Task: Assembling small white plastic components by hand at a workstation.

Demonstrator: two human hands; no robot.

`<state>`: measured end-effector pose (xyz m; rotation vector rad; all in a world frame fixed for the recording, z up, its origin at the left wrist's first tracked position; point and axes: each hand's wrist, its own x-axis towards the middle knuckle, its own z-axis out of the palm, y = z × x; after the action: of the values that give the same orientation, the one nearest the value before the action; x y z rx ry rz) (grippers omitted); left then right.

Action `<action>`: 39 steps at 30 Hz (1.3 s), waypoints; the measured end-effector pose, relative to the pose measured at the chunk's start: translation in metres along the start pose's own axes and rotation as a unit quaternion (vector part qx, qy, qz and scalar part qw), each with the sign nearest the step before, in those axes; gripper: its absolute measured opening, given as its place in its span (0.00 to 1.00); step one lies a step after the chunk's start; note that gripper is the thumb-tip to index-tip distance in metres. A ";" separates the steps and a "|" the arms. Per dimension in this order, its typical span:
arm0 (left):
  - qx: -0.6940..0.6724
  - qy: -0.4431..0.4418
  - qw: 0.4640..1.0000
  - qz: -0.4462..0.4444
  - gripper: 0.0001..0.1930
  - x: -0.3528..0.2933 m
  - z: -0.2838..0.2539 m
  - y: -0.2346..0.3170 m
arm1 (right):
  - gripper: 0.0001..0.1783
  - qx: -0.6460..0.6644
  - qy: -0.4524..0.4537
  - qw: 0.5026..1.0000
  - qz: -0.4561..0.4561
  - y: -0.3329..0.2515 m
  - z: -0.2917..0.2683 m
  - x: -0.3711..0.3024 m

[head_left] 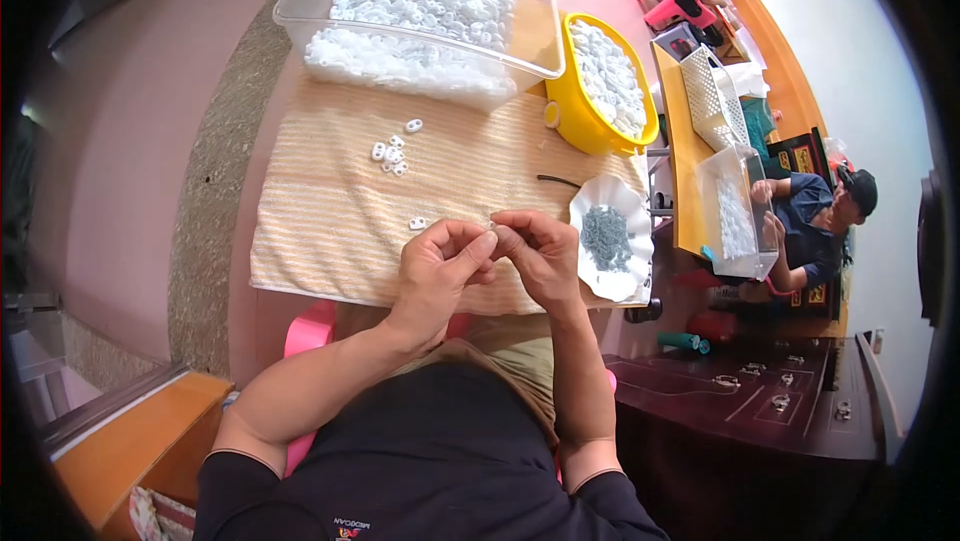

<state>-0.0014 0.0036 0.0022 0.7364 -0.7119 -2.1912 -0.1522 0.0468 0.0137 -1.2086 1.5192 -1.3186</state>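
Note:
My left hand (446, 263) and my right hand (537, 253) meet over the near edge of the cloth-covered table (310, 211). Both are closed, thumbs and forefingers pinched together; whatever is between them is hidden or too small to name. Just beyond my left hand lies one small white two-holed plastic piece (418, 224). Farther off is a loose group of similar white pieces (390, 155). To the right of my right hand a white fluted dish (637, 271) holds a heap of tiny grey parts (606, 237). A thin dark rod (558, 180) lies beyond that dish.
A clear plastic bin (545, 51) full of white pieces stands at the far side, beside a yellow tub (570, 111) of white pieces. At the right, a co-worker (815, 221) handles another clear bin (750, 261). A white perforated basket (712, 101) stands beyond it.

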 end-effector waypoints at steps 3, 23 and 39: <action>-0.001 -0.008 1.000 -0.002 0.06 0.002 -0.001 -0.003 | 0.11 0.000 0.001 1.000 -0.008 0.001 0.001 -0.008; -0.070 -0.020 0.996 -0.046 0.02 0.003 -0.005 -0.008 | 0.10 -0.129 0.039 0.979 -0.154 0.001 0.002 -0.024; -0.052 -0.019 0.996 -0.073 0.06 0.001 -0.004 -0.007 | 0.11 -0.416 0.128 0.900 -0.028 -0.008 -0.112 -0.084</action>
<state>-0.0020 0.0059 -0.0053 0.7154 -0.5732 -2.3613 -0.2367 0.1565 0.0377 -1.6305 2.3887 -0.8760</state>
